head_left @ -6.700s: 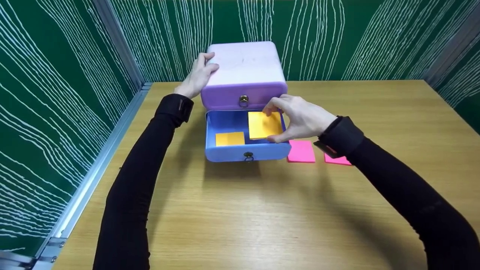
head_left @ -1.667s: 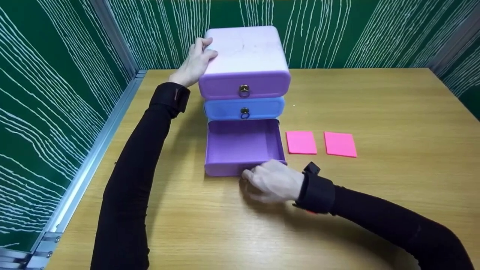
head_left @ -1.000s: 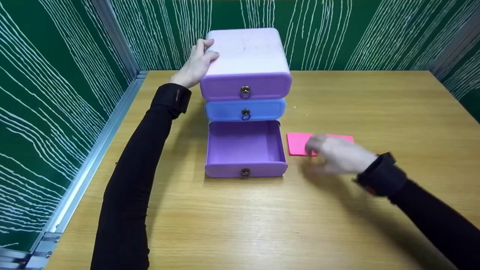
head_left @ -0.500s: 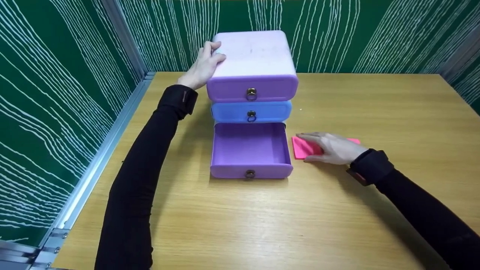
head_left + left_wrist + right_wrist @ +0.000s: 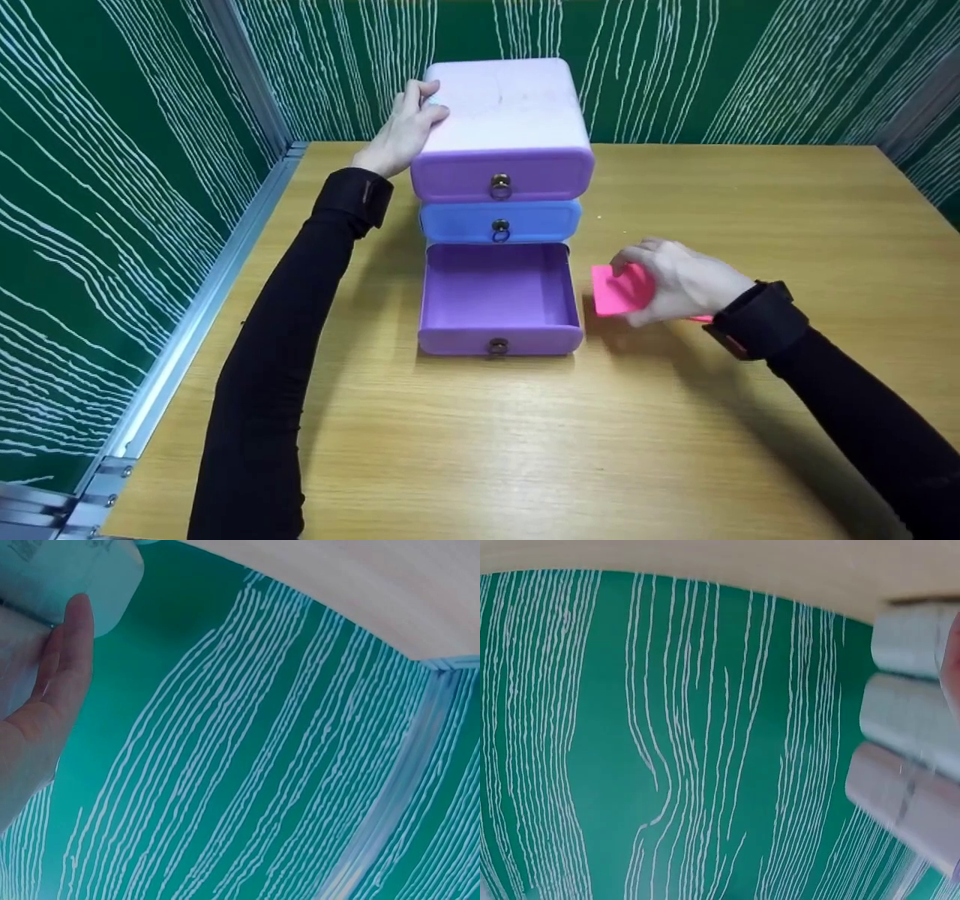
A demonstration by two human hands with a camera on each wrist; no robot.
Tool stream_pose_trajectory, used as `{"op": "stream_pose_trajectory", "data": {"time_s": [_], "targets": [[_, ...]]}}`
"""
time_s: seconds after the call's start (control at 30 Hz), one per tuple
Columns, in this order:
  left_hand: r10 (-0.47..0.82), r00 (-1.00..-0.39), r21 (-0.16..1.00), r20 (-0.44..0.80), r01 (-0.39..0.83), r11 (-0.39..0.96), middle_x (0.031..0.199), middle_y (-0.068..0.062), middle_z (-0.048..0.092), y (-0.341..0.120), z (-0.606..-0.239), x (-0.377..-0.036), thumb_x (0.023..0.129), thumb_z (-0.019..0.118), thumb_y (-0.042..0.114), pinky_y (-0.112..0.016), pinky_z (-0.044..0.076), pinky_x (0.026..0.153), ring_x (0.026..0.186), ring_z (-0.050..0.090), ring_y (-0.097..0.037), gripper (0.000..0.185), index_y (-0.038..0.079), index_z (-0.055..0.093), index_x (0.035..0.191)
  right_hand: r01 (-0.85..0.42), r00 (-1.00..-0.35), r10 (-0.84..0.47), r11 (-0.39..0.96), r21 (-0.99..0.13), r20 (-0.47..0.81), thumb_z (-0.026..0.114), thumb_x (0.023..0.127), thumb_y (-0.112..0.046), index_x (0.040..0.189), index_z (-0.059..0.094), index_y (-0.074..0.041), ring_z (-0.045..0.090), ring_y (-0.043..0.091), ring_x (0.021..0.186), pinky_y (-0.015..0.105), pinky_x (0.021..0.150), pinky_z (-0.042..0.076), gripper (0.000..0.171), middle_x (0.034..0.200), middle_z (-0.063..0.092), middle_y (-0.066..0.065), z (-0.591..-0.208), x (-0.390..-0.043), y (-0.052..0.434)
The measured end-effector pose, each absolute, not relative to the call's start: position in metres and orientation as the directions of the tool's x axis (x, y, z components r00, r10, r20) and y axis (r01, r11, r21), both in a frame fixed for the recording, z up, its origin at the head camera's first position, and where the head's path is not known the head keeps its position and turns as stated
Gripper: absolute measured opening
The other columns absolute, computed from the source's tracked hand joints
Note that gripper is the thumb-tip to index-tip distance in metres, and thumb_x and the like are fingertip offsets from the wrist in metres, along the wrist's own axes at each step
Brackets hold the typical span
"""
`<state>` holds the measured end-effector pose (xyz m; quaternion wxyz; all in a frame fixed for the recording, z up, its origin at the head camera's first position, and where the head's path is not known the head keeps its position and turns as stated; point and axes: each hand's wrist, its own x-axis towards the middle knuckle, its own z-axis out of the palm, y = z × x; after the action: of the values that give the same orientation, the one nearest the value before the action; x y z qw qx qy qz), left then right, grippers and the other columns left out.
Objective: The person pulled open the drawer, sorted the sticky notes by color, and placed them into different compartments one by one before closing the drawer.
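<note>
In the head view, my right hand (image 5: 686,281) pinches a pink sticky-note pad (image 5: 611,296) between thumb and fingers, tilted and raised off the table. A second pink pad (image 5: 701,319) lies beneath that hand, mostly hidden. To the left stands a small drawer unit (image 5: 510,105) with a pale top. Its bottom purple drawer (image 5: 540,341) is pulled out, while the blue drawer (image 5: 540,217) and the top purple drawer (image 5: 457,176) are closed. My left hand (image 5: 401,131) rests on the unit's upper left edge; the left wrist view shows a straight finger (image 5: 71,660) against it.
The wooden table (image 5: 375,435) extends around the unit. A green wall (image 5: 630,90) with white wavy lines rises behind it, and a metal frame edge (image 5: 195,322) runs along the left side. Tiny white specks lie right of the blue drawer.
The blue drawer, where my right hand held a yellow pad, was closed and the bottom drawer pulled out. My right hand then moved right and lifted a pink pad. My left hand stayed put.
</note>
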<state>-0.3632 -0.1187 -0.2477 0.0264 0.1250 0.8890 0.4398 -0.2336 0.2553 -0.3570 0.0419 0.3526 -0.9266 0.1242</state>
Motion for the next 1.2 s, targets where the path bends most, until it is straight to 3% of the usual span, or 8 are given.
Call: {"op": "stream_pose_trajectory", "data": {"time_s": [0.17,0.4,0.5,0.63,0.87,1.2], "targets": [[0.240,-0.968,0.791,0.065,0.197,0.579,0.165,-0.005,0.012,-0.119,-0.248,-0.363,0.101,0.038,0.035,-0.024,0.018,0.122,0.148,0.019,-0.011,0.055,0.017,0.024,0.151,-0.704,-0.710,-0.670,0.678,-0.211,0.217,0.091,0.062,-0.029,0.109,0.065,-0.008,0.058,0.015,0.086,0.032,0.069,0.053,0.058,0.096,0.067,0.003,-0.332,-0.226,0.246],[0.244,-0.967,0.791,0.071,0.203,0.577,0.163,-0.006,0.013,-0.119,-0.246,-0.363,0.101,0.038,0.035,-0.023,0.018,0.122,0.147,0.019,-0.012,0.056,0.017,0.024,0.152,-0.855,-0.518,-0.766,0.484,-0.189,0.381,0.090,0.066,-0.035,0.120,0.064,-0.003,0.060,0.016,0.094,0.035,0.078,0.055,0.068,0.102,0.067,0.005,-0.310,-0.224,0.204],[0.244,-0.967,0.784,0.079,0.211,0.583,0.163,-0.007,0.013,-0.120,-0.246,-0.363,0.101,0.038,0.035,-0.024,0.018,0.122,0.148,0.019,-0.013,0.055,0.017,0.024,0.151,-0.883,-0.468,-0.793,0.440,-0.164,0.390,0.088,0.070,-0.038,0.116,0.065,-0.003,0.061,0.022,0.103,0.037,0.086,0.055,0.063,0.111,0.068,0.010,-0.304,-0.227,0.173],[0.253,-0.964,0.782,0.083,0.220,0.583,0.165,-0.006,0.012,-0.121,-0.248,-0.362,0.101,0.037,0.036,-0.026,0.018,0.123,0.150,0.017,-0.013,0.055,0.016,0.024,0.151,-0.895,-0.443,-0.826,0.428,-0.123,0.349,0.084,0.074,-0.044,0.102,0.065,-0.007,0.061,0.028,0.106,0.039,0.090,0.054,0.050,0.117,0.068,0.013,-0.305,-0.232,0.130],[0.246,-0.966,0.785,0.082,0.215,0.582,0.165,-0.005,0.013,-0.119,-0.253,-0.362,0.100,0.038,0.035,-0.025,0.017,0.123,0.151,0.017,-0.013,0.055,0.016,0.025,0.151,-0.907,-0.421,-0.882,0.407,-0.111,0.211,0.076,0.084,-0.047,0.099,0.063,-0.007,0.059,0.023,0.089,0.034,0.080,0.053,0.044,0.095,0.067,0.005,-0.325,-0.243,0.076],[0.241,-0.967,0.786,0.082,0.211,0.582,0.165,-0.005,0.013,-0.121,-0.249,-0.363,0.101,0.039,0.035,-0.025,0.017,0.123,0.150,0.017,-0.013,0.055,0.016,0.025,0.151,-0.914,-0.400,-0.901,0.381,-0.136,0.165,0.072,0.089,-0.041,0.105,0.067,-0.004,0.069,0.024,0.088,0.034,0.077,0.059,0.040,0.101,0.073,0.011,-0.338,-0.251,0.072]]}}
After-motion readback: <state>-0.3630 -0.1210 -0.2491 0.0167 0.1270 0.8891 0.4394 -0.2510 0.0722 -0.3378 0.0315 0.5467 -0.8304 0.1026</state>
